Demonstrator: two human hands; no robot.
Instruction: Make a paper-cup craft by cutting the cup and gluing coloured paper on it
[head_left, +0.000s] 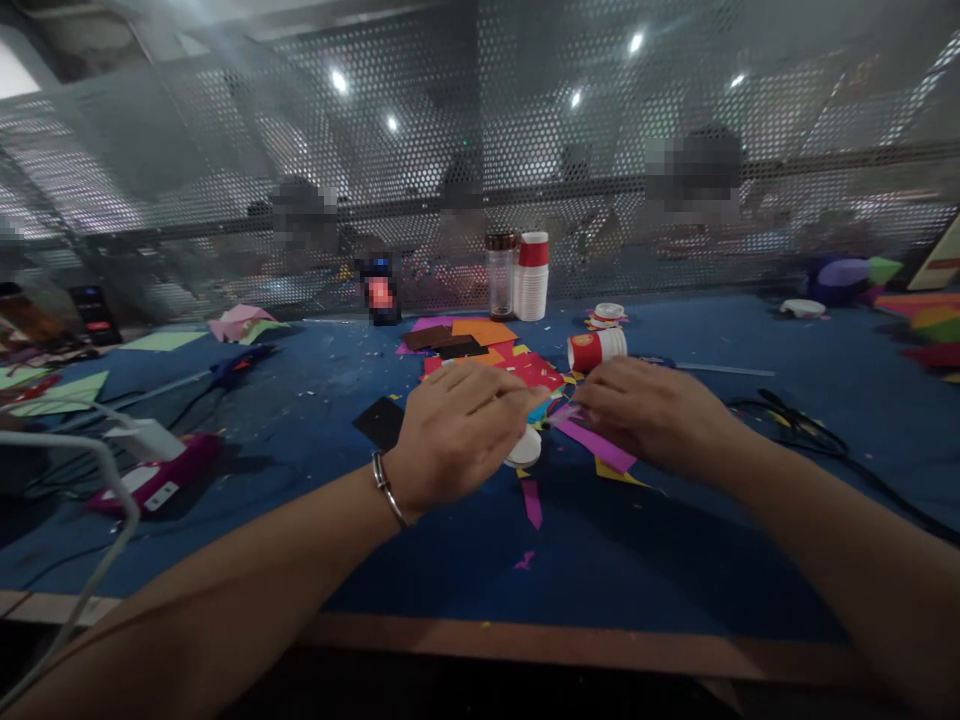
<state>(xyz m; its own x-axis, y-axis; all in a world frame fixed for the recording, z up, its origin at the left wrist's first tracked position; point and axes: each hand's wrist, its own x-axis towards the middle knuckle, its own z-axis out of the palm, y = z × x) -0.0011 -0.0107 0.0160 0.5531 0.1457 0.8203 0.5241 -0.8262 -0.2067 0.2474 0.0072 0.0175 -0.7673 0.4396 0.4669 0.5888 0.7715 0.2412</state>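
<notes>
Left hand and right hand curl close together above a blue surface; whether either grips anything is unclear. A white disc sits beside the left; purple paper lies near the right.
</notes>
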